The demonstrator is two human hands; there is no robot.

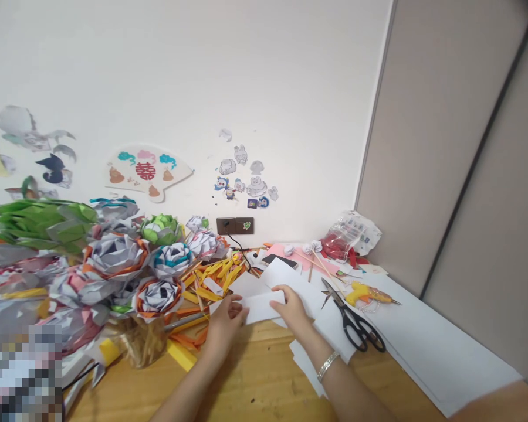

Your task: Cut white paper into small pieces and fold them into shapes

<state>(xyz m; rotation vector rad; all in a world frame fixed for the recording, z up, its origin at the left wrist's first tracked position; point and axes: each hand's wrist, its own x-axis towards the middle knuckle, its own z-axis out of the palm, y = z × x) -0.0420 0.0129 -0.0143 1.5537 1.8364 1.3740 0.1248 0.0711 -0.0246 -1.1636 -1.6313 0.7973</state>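
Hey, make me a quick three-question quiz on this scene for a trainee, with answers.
1. Multiple choice: what colour are the handles of the scissors?
A) yellow
B) black
C) red
2. True or false: paper flowers are to the left of the left hand.
3. Fill in: the right hand pinches some ____.

Key: 1. B; 2. True; 3. white paper.

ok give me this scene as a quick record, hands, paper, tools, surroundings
left hand: by the left end of the white paper, fingers curled; grip unclear
right hand: pinching the paper's right end, bracelet on wrist
tools: black scissors lying right of the right hand; yellow tool beyond them
left side: bunched paper flowers
surface: wooden table
behind: white wall with small cutouts
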